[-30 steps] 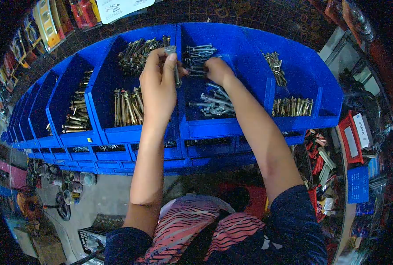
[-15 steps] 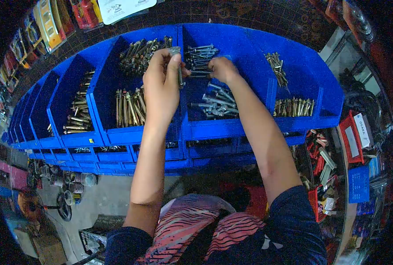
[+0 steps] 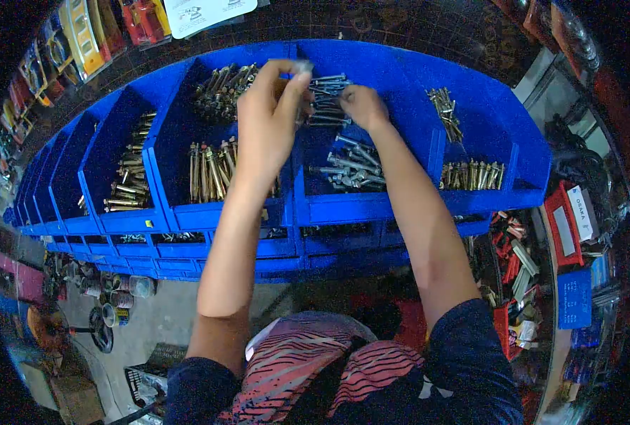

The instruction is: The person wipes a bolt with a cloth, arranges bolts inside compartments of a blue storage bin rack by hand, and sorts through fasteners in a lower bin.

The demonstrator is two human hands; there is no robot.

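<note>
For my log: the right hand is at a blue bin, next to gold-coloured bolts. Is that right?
Not quite: the bolts next to the right hand are silver-coloured, not gold, as the head view shows. The hand is indeed at a blue bin.

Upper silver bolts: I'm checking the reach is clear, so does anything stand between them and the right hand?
Nothing visible does. The right hand is at the right end of the upper silver bolts, inside the same blue bin, with no divider between. The left hand is by their other end.
</note>
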